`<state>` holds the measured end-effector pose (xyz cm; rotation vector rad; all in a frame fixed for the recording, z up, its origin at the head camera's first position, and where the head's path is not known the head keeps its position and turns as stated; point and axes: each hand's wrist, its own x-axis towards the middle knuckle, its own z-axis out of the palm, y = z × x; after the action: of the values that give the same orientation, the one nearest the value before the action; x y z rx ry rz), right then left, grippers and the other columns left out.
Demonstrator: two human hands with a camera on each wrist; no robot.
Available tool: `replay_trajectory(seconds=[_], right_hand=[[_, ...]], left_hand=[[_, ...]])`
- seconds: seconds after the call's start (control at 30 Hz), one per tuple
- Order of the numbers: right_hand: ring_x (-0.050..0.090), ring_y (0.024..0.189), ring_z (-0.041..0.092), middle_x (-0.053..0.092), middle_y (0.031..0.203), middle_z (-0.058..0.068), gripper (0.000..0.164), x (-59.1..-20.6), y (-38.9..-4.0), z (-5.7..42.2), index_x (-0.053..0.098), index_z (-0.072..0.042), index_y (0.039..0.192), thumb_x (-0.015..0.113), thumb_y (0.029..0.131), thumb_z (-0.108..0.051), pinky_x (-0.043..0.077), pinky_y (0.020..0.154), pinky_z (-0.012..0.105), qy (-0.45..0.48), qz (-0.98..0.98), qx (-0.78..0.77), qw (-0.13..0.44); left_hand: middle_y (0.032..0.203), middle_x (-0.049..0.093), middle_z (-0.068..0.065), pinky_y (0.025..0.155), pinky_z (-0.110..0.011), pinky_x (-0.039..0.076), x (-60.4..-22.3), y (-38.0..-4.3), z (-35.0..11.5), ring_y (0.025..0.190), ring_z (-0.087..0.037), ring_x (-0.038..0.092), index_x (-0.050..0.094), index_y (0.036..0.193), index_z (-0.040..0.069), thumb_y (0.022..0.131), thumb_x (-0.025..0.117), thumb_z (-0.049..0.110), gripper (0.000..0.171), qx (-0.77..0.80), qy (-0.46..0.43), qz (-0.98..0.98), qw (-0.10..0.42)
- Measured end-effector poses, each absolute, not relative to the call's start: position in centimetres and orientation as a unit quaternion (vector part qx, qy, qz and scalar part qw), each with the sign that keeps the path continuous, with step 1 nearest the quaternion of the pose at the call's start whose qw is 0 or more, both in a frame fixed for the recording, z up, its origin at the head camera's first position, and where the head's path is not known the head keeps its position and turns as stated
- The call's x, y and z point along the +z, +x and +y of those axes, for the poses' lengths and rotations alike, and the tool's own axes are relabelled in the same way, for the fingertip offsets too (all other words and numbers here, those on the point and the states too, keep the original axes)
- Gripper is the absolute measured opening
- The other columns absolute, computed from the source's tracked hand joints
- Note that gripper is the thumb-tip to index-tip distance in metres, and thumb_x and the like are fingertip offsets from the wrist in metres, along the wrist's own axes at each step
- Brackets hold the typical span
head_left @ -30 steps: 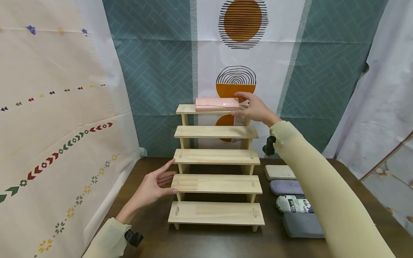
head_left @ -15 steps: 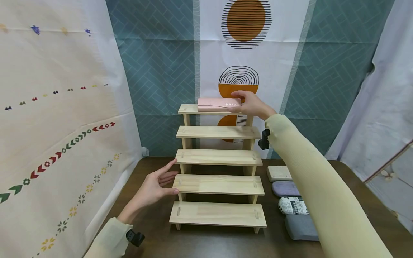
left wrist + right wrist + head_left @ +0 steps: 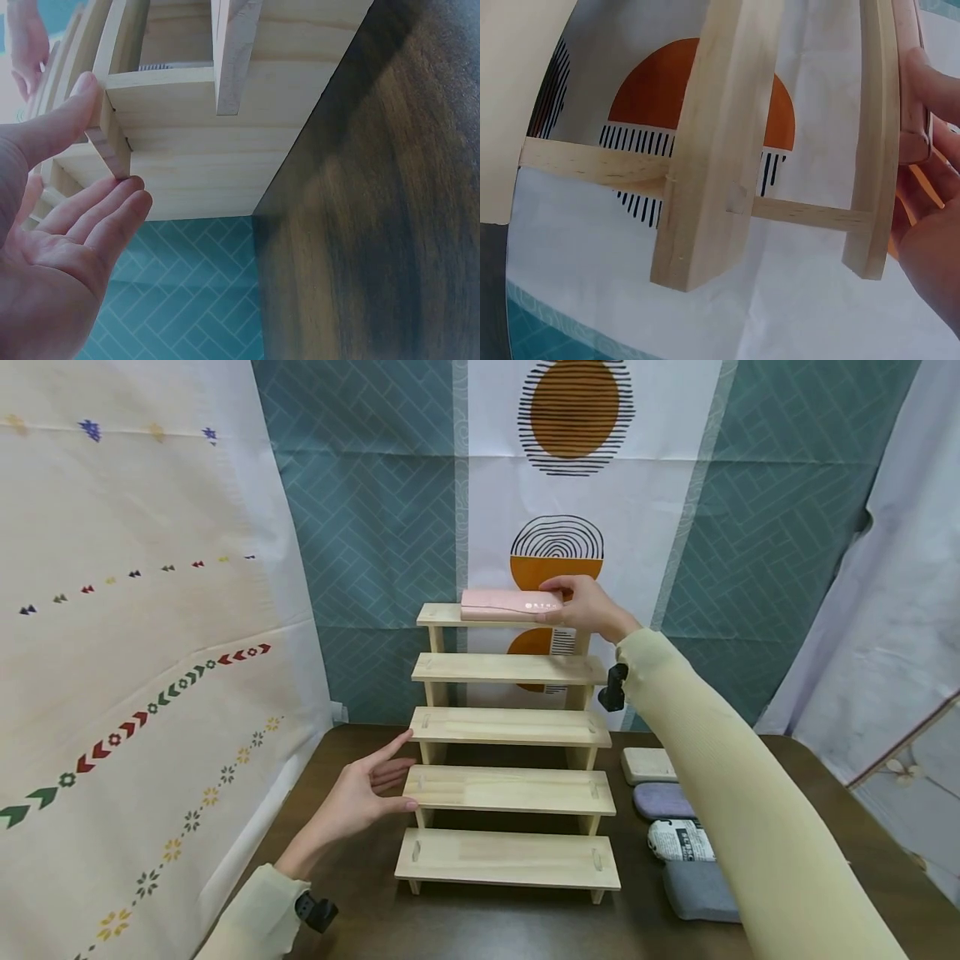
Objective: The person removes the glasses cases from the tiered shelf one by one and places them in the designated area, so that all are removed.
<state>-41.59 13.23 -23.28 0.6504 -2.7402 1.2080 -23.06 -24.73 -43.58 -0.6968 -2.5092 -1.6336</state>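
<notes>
A pink glasses case (image 3: pixel 498 603) lies lengthwise on the top board of a light wooden five-tier stepped rack (image 3: pixel 513 790). My right hand (image 3: pixel 588 606) holds its right end, fingers behind and thumb in front. The right wrist view shows the case's end (image 3: pixel 913 135) between thumb and fingers, beside the top board's edge. My left hand (image 3: pixel 360 802) holds the rack's left side. In the left wrist view its thumb (image 3: pixel 64 120) presses one edge of a board's end, and the fingertips (image 3: pixel 135 196) touch the opposite edge.
On the dark wooden table (image 3: pixel 360 927), right of the rack, lie a cream case (image 3: pixel 648 764), a purple case (image 3: pixel 663 800), a newsprint-patterned case (image 3: pixel 678 840) and a grey case (image 3: pixel 700 891) in a column. A patterned curtain (image 3: pixel 390 527) hangs behind. My right forearm overlaps the cases.
My right hand has moved left and closed on the right end of the pink case. The left hand keeps its place at the rack. The head view has shifted slightly.
</notes>
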Motion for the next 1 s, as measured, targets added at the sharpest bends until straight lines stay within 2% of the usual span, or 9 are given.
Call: replay_trajectory(seconds=[0.17,0.37,0.6,0.83,1.0], right_hand=[[0.048,0.122,0.035,0.057,0.140,0.018,0.061,-23.54,-41.60,13.64,0.059,-0.003,0.146,0.083,0.092,-0.019,0.046,0.107,0.045,0.215,-0.887,0.408,0.031],[0.048,0.123,0.035,0.056,0.141,0.018,0.068,-23.41,-41.54,13.85,0.055,-0.004,0.150,0.083,0.092,-0.022,0.045,0.109,0.047,0.206,-0.890,0.406,0.008],[0.048,0.120,0.034,0.058,0.137,0.018,0.061,-23.34,-41.61,13.65,0.060,-0.003,0.145,0.084,0.092,-0.024,0.045,0.106,0.046,0.202,-0.891,0.408,0.003],[0.049,0.117,0.032,0.060,0.133,0.018,0.058,-23.71,-41.30,13.83,0.064,-0.002,0.140,0.086,0.089,-0.020,0.045,0.103,0.043,0.197,-0.875,0.443,0.018],[0.052,0.115,0.032,0.061,0.132,0.018,0.062,-23.86,-40.90,14.00,0.063,0.000,0.140,0.088,0.087,-0.020,0.047,0.101,0.040,0.191,-0.864,0.465,0.034]], left_hand=[[0.148,0.057,-0.022,0.103,-0.049,0.053,-43.64,-23.08,-24.72,0.132,-0.037,0.061,0.038,0.165,0.026,0.079,0.093,0.003,0.105,-0.529,-0.227,-0.817,0.033],[0.149,0.056,-0.022,0.103,-0.050,0.053,-43.47,-23.12,-24.70,0.132,-0.037,0.060,0.038,0.165,0.025,0.078,0.093,0.002,0.105,-0.529,-0.227,-0.817,0.034],[0.148,0.057,-0.023,0.103,-0.050,0.053,-43.46,-23.08,-24.67,0.132,-0.037,0.060,0.038,0.166,0.025,0.079,0.093,0.002,0.105,-0.526,-0.224,-0.820,0.032],[0.148,0.057,-0.023,0.104,-0.056,0.051,-43.54,-23.09,-24.66,0.131,-0.038,0.061,0.038,0.166,0.024,0.078,0.093,0.002,0.105,-0.529,-0.225,-0.818,0.031],[0.148,0.057,-0.023,0.104,-0.055,0.051,-43.55,-23.14,-24.67,0.132,-0.038,0.060,0.038,0.166,0.024,0.078,0.093,0.002,0.105,-0.527,-0.226,-0.819,0.032]])
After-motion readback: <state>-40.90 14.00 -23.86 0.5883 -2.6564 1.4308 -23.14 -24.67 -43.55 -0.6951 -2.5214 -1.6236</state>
